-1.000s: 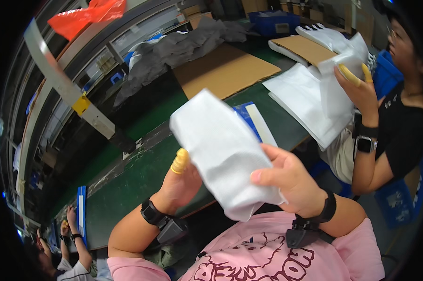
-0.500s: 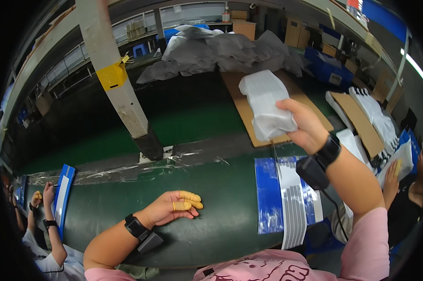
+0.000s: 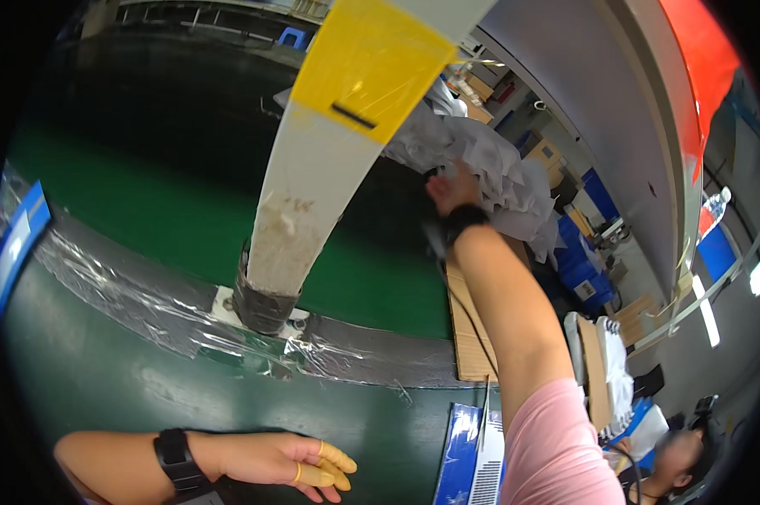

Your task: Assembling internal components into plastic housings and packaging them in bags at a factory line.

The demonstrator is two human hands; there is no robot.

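My left hand (image 3: pixel 292 461) rests over the green work surface (image 3: pixel 119 370), holding nothing. Its fingers are loosely apart, several of them in yellow finger cots. My right arm reaches far forward, past the post. Somewhat blurred and in dim light, my right hand (image 3: pixel 456 187) is beside the heap of pale grey-white sheet-like bags (image 3: pixel 510 181). Its fingers look apart, and no package shows in it. Under my right forearm lies a brown cardboard sheet (image 3: pixel 473 341). Nearer to me are a blue board (image 3: pixel 457 459) and a white sheet with printed rows (image 3: pixel 487 471), partly hidden by my sleeve.
A white post (image 3: pixel 300 194) with a yellow band stands left of my right arm. Its foot is on the taped seam (image 3: pixel 372 353). At the far left lies a blue strip (image 3: pixel 22 240). On the right are a blue bin (image 3: pixel 582 261), stacked white packages (image 3: pixel 617 362) and another person (image 3: pixel 679 463).
My right hand has moved far forward to the heap; the white wrapped package it held no longer shows. My view has shifted and tilted. My left hand stays low over the surface.
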